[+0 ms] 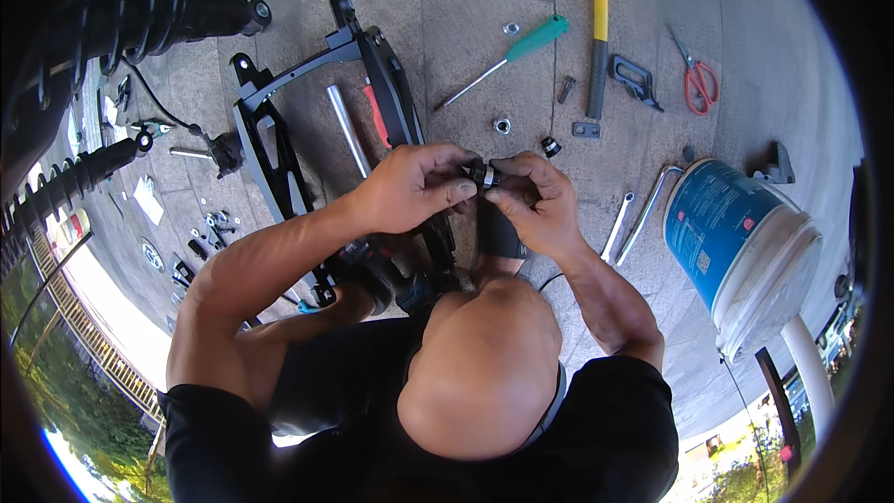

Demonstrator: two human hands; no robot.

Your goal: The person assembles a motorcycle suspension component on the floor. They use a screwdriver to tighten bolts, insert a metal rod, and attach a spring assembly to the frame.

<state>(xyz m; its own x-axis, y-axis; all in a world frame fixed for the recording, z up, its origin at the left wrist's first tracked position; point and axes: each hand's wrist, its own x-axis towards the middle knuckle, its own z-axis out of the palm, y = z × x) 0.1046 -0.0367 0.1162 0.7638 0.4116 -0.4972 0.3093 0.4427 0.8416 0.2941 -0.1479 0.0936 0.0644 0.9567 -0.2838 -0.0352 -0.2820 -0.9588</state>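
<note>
Just above the middle of the head view, my left hand point(414, 188) and my right hand point(542, 200) meet at a small black cylindrical part with a silver band point(485, 175). Thumb and fingers of each hand pinch one side of it, covering its ends. A black metal swingarm frame point(396, 84) lies on the ground beside and beyond my left hand. Just past my right hand rests another small black piece with a silver ring point(551, 146). A silver nut point(502, 126) lies farther off, with a green-handled screwdriver point(535, 40) beyond it.
A yellow hammer point(601, 14), red-handled scissors point(700, 88) and a spanner point(618, 226) lie to the right. The blue and white bucket point(712, 224) stands on that side. Coil-spring shock absorbers point(177, 14) jut in at left. Inside the swingarm lies a metal tube point(347, 130).
</note>
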